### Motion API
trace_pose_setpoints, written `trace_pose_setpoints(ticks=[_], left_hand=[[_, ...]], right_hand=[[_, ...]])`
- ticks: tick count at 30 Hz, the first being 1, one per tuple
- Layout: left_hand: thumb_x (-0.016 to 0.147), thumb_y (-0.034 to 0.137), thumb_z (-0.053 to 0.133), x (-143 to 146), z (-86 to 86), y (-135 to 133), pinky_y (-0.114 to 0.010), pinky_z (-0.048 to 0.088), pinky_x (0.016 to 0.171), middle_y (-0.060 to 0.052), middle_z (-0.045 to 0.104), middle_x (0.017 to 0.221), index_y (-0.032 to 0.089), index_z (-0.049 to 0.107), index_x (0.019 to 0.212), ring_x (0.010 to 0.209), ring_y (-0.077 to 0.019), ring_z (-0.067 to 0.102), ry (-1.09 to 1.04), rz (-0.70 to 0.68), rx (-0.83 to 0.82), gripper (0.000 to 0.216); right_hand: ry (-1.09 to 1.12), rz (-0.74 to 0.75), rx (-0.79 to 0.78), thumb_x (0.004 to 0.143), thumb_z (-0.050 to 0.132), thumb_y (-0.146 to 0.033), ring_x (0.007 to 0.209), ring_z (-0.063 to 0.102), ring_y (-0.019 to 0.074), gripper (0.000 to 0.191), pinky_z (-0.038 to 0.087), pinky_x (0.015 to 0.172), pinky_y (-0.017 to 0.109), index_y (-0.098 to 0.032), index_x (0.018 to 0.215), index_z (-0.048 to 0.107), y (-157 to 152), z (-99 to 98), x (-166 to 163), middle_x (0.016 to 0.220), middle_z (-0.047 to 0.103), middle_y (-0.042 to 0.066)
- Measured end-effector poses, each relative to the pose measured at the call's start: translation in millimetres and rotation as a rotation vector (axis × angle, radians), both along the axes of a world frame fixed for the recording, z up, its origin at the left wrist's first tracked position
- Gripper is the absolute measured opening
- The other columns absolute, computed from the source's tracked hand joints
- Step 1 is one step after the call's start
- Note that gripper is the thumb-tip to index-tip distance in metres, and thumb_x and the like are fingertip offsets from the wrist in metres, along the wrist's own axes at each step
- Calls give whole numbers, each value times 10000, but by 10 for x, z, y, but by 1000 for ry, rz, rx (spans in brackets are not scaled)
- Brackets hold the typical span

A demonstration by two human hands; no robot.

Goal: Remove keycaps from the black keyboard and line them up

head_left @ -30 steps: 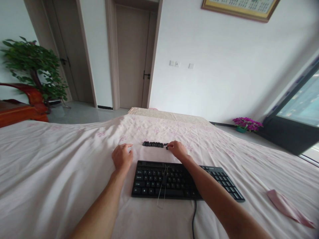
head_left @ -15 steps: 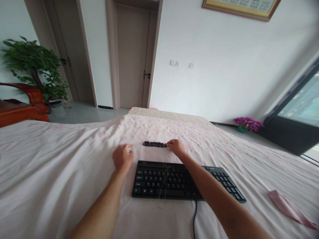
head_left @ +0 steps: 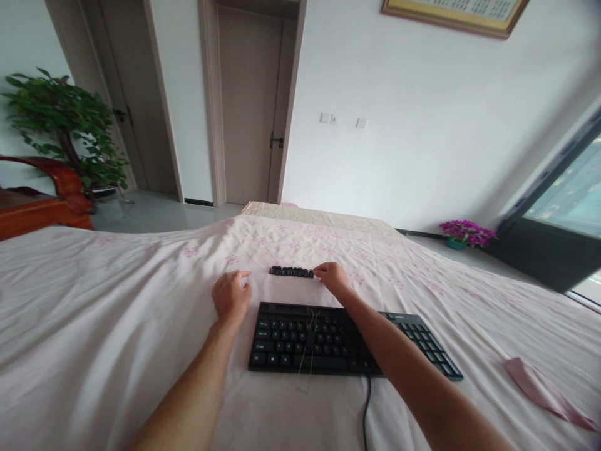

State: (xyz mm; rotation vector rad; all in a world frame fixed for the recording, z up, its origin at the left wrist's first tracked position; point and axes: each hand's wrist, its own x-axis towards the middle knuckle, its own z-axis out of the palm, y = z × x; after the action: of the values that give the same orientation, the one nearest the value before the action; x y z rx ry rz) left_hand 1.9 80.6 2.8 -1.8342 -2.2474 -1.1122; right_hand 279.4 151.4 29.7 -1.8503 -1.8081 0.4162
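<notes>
Several black keycaps [head_left: 291,272] stand in a short row on the pale floral cloth. At the right end of the row is my right hand [head_left: 332,277], its fingertips pinched on the last keycap. To the left of the row my left hand [head_left: 231,292] rests on the cloth, index finger and thumb apart, with nothing in it. Nearer to me lies a black keyboard [head_left: 277,347], partly covered by my right forearm. A wire keycap puller [head_left: 310,341] with a dark middle lies across its keys, its lower loop reaching onto the cloth.
The keyboard's black cable [head_left: 367,413] runs toward me. A pink cloth piece [head_left: 544,391] lies on the right of the wrinkled bedspread-like cover [head_left: 117,326]. Beyond are a red wooden chair [head_left: 51,188], a green plant, purple flowers [head_left: 467,233] and a door [head_left: 248,106].
The last keycap at my right fingertips has moved slightly left, closing the small gap to the row. My left hand has not visibly moved.
</notes>
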Motion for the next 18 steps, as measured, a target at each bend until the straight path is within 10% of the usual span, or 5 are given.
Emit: trace_pose_setpoints(ticks=[8,13,18], left_hand=[[755,183,516,8,20,-29,-342,405,946,-32,685,1054,244,682,997,1043,-225,575,-2,-13,13,300],[763,171,495,17,11,-49,-327,406,947,-30,684,1050,237,681,985,1040,-218,575,-1,-31,58,297],[769,158,468,44,27,-103,-315,402,952,-34,682,1036,226,679,985,1030,-211,578,3,-67,114,309]], right_hand=[[54,388,82,786,573,-256,786,644,152,201,474,709,237,-240,908,732,-768,368,-142,889,715,16],[-77,799,131,625,514,-47,1069,564,210,601,418,960,364,-241,1185,615,-1536,479,-137,1140,655,41],[-193,836,121,615,529,-42,1204,458,243,755,369,1023,405,-236,1343,470,-1921,524,-104,1298,546,67]])
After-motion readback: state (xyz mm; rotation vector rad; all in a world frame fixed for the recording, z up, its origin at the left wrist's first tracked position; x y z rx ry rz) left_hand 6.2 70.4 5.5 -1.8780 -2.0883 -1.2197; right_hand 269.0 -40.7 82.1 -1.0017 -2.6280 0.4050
